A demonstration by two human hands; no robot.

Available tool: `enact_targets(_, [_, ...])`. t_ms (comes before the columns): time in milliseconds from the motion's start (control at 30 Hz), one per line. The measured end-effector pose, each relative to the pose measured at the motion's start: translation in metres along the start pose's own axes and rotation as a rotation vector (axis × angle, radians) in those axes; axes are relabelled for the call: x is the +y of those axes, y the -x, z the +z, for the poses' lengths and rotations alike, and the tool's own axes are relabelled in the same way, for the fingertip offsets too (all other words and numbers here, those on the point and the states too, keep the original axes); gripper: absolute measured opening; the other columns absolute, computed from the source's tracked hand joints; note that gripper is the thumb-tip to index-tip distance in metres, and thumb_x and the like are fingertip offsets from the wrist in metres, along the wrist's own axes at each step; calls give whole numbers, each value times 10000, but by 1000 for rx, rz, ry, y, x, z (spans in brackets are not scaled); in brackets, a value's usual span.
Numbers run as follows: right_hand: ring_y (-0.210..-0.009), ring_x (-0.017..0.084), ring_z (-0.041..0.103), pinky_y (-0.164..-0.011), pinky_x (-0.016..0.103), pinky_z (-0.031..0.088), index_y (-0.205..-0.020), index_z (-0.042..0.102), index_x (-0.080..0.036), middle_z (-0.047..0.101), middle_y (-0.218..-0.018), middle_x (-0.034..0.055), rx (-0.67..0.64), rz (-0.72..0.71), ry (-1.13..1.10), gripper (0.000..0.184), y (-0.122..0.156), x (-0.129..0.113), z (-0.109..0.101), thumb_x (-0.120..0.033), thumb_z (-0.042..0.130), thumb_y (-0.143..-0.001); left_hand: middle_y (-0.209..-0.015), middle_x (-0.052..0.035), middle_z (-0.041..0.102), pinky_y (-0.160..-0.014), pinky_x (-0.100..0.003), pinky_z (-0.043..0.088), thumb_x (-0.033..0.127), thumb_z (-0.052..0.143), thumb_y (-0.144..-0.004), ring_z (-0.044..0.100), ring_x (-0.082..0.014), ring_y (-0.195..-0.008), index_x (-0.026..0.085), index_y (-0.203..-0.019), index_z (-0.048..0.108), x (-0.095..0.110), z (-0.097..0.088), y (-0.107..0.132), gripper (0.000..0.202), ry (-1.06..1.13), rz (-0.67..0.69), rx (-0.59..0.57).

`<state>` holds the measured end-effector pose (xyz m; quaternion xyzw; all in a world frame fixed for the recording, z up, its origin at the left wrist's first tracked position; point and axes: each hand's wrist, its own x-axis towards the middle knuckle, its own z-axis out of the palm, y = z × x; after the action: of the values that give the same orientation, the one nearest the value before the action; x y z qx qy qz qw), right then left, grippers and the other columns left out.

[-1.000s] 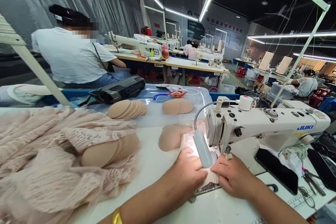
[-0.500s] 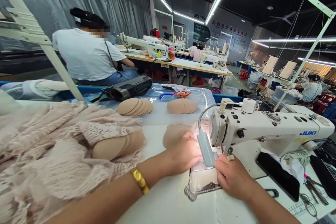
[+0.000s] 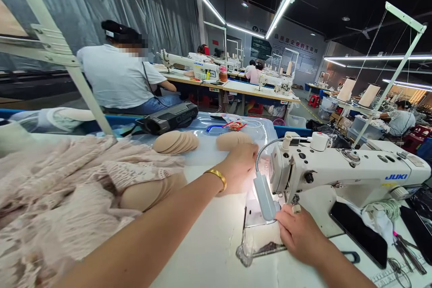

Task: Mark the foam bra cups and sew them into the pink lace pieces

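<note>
My left hand (image 3: 241, 165), with a gold bangle on its wrist, reaches over the table left of the sewing machine (image 3: 340, 166). Its fingers are curled just in front of a stack of beige oval pads (image 3: 232, 140); what they hold, if anything, is hidden. A beige patch shows beneath that hand, partly covered. By the presser foot, my right hand (image 3: 300, 231) has its fingers closed together, the tips partly behind the grey lamp (image 3: 265, 198). Whatever lies under those fingertips cannot be made out. Another fanned stack of oval pads (image 3: 175, 141) lies to the left.
Pale lace fabric (image 3: 67, 189) is heaped on the left, partly over more beige pads (image 3: 145, 194). A phone (image 3: 359, 234) and scissors (image 3: 407, 252) lie at right. Behind are a clear plastic sheet (image 3: 202, 157), a black device (image 3: 170, 118) and a seated co-worker (image 3: 116, 76).
My left hand has moved away from the needle area, up and back towards the rear pad stack. My right hand stays by the presser foot. The view has tilted slightly.
</note>
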<state>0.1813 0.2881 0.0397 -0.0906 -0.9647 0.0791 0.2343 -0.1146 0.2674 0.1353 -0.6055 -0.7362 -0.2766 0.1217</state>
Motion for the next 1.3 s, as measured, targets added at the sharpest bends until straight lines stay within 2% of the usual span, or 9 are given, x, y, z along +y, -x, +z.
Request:
enact_targets(167, [-757,224,485,-685,323,352,-899,582,-226,599,-851,35,-17,20,7,204,0,1,2,-39,529,-835,-1108,-93,726,-987,-442,520,188,590,-940,653,-287,-1151,214,-749,543,-14,-80,4,198,-40,-86,70])
enact_targets(333, [-771,231,488,-675,320,339,-945,612,-224,596,-865,41,-27,25,15,239,1,2,5,-27,539,-830,-682,-6,571,-619,-347,391,374,410,-966,569,-210,-645,259,-668,411,6,-120,90,319,28,-35,-94])
enact_targets(367, [-775,233,491,-678,321,339,-948,613,-224,591,-855,38,-26,24,16,243,1,2,5,-25,539,-831,-654,0,561,-588,-335,377,387,434,-939,543,-193,-593,255,-649,410,14,-116,112,319,50,-8,-184])
enact_targets(433, [-768,232,489,-676,322,334,-939,613,-226,580,-832,32,-23,22,17,241,0,2,5,-21,542,-833,-706,-6,633,-578,-327,360,376,498,-954,575,-196,-615,240,-709,486,29,-102,149,280,80,37,-585])
enact_targets(533, [-738,221,475,-663,322,329,-946,624,-224,584,-829,27,-12,-11,5,241,0,1,3,-21,540,-846,-959,-73,740,-729,-362,462,303,502,-1032,674,-267,-849,219,-889,623,49,-70,179,206,18,75,-737])
enact_targets(667, [-784,221,514,-686,319,360,-1085,637,-220,623,-901,39,50,-104,-38,257,2,-1,0,-58,552,-904,-1100,-103,733,-840,-408,516,-25,500,-854,674,-297,-974,197,-992,668,56,-30,178,311,-37,231,-596])
enact_targets(967, [-811,225,499,-680,313,357,-1016,647,-237,574,-865,25,-75,-84,-17,263,-1,-5,-5,-38,582,-856,-1025,-69,721,-872,-376,537,67,499,-971,654,-263,-961,228,-987,651,53,16,162,222,191,414,-370])
enact_targets(1133, [-721,211,414,-678,317,348,-950,635,-224,545,-833,22,-52,-47,22,199,-1,-4,-3,-59,552,-876,-1000,-60,725,-788,-351,530,101,482,-994,660,-247,-893,225,-1122,642,58,25,156,240,239,444,-200])
enact_targets(1300, [-696,210,384,-681,318,351,-942,631,-221,522,-818,20,-45,-42,42,194,0,-4,-2,-63,537,-882,-950,-52,726,-767,-336,523,83,449,-980,643,-225,-828,212,-1002,644,62,19,150,235,247,391,-232])
